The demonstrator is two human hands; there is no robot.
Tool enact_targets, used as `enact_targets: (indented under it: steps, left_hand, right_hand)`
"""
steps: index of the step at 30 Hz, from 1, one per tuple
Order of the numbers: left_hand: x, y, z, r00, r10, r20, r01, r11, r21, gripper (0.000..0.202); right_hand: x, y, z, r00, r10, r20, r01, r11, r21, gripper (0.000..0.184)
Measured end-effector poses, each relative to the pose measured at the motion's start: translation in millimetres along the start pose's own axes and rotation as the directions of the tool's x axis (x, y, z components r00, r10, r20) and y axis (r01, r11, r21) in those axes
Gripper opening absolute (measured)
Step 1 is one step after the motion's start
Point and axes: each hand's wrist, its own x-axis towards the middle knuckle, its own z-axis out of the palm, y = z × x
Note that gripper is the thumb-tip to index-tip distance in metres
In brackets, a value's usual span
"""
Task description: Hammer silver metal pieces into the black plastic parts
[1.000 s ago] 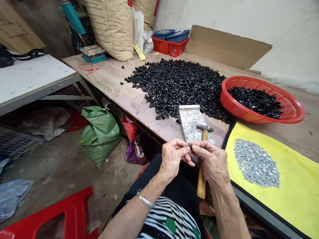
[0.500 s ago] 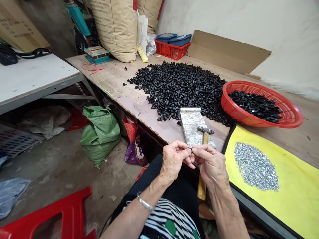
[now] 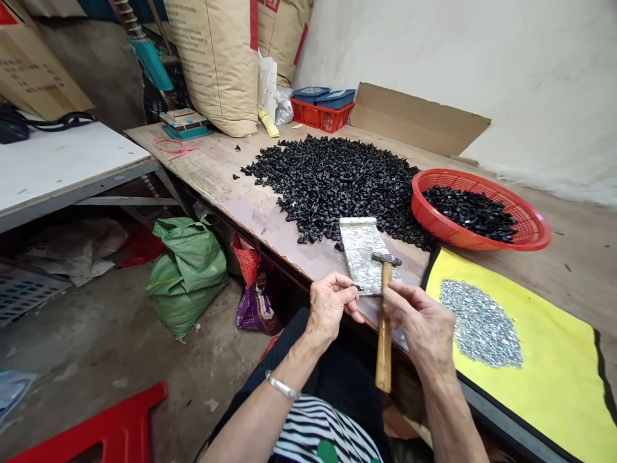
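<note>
Your left hand [image 3: 331, 307]: pinching a black piece [image 3: 357, 287]
Your right hand [image 3: 427, 325]: at the hammer [image 3: 384, 331] — grip unclear (fingertips partly hidden)

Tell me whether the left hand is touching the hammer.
Apart. The head view plainly shows a gap between the left hand and the hammer.

Hammer [image 3: 384, 347] on slab [image 3: 359, 251] before heap [image 3: 337, 183]
</note>
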Motion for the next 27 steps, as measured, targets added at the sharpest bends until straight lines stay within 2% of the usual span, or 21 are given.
enact_targets:
  steps: [1,3,4,5,6,7,9,11,13,17,19,21,22,24,26,27]
  left_hand:
    - [3.3,0.4,-0.6,1.0,0.005,-0.017,-0.004,1.0,0.01,0.018]
    - [10.2,0.7,-1.5,0.998,0.008,-0.055,-0.006,0.999,0.048,0.017]
    - [13.7,0.7,-1.6,0.997,0.006,-0.075,-0.001,0.997,0.072,0.016]
    - [17.1,0.6,-1.5,0.996,0.0,-0.091,0.009,0.995,0.095,0.015]
    - [20.3,0.4,-1.1,0.995,-0.008,-0.103,0.02,0.993,0.116,0.014]
    - [23.2,0.4,-0.5,0.994,-0.017,-0.107,0.031,0.99,0.135,0.013]
    - [28.4,0.6,0.8,0.994,-0.028,-0.104,0.046,0.984,0.173,0.01]
    - [32.7,1.1,2.2,0.994,-0.029,-0.102,0.05,0.977,0.209,0.008]
    - [36.4,1.1,3.6,0.994,-0.031,-0.104,0.055,0.97,0.238,0.008]
    - [41.8,-1.6,5.5,0.993,-0.05,-0.11,0.077,0.965,0.252,0.01]
    - [43.0,-3.3,5.8,0.992,-0.058,-0.113,0.086,0.963,0.255,0.011]
    - [43.0,-4.4,5.7,0.991,-0.063,-0.12,0.093,0.961,0.261,0.014]
    - [42.7,-4.7,5.5,0.99,-0.064,-0.126,0.095,0.96,0.262,0.015]
    - [41.8,-5.3,5.3,0.989,-0.062,-0.138,0.097,0.96,0.263,0.017]
    - [41.0,-6.0,5.1,0.986,-0.059,-0.154,0.098,0.959,0.264,0.017]
    - [40.7,-6.5,4.9,0.985,-0.056,-0.162,0.098,0.959,0.266,0.017]
  right_hand:
    - [0.9,2.0,-4.3,0.997,-0.061,-0.046,0.05,0.975,-0.218,0.041]
    - [1.7,6.4,-9.1,0.986,-0.166,-0.035,0.115,0.807,-0.579,0.041]
    - [2.1,8.6,-9.4,0.983,-0.184,0.008,0.141,0.725,-0.675,0.04]
    - [2.8,10.8,-8.6,0.983,-0.179,0.044,0.156,0.681,-0.716,0.038]
    - [3.9,12.7,-7.0,0.986,-0.156,0.064,0.154,0.688,-0.709,0.033]
    - [5.5,14.3,-5.2,0.993,-0.104,0.061,0.118,0.752,-0.648,0.025]
    - [9.1,16.1,-2.5,0.997,0.066,0.042,-0.043,0.913,-0.405,0.016]
    - [11.1,15.7,-2.4,0.968,0.227,0.106,-0.213,0.968,-0.134,0.02]
    - [10.0,13.7,-4.8,0.929,0.295,0.223,-0.307,0.951,0.021,0.023]
    - [3.0,10.2,-12.0,0.853,0.329,0.405,-0.428,0.885,0.183,0.028]
    - [-0.9,10.6,-15.2,0.807,0.387,0.446,-0.528,0.81,0.254,0.028]
    - [-5.9,12.4,-18.2,0.798,0.431,0.421,-0.572,0.762,0.303,0.028]
    - [-8.9,13.7,-19.8,0.815,0.434,0.383,-0.555,0.775,0.303,0.029]
    - [-15.6,17.0,-22.9,0.888,0.369,0.274,-0.429,0.879,0.206,0.031]
    - [-21.5,20.8,-25.4,0.962,0.212,0.172,-0.208,0.977,-0.04,0.032]
    - [-23.7,22.6,-26.0,0.985,0.108,0.137,-0.081,0.978,-0.192,0.031]
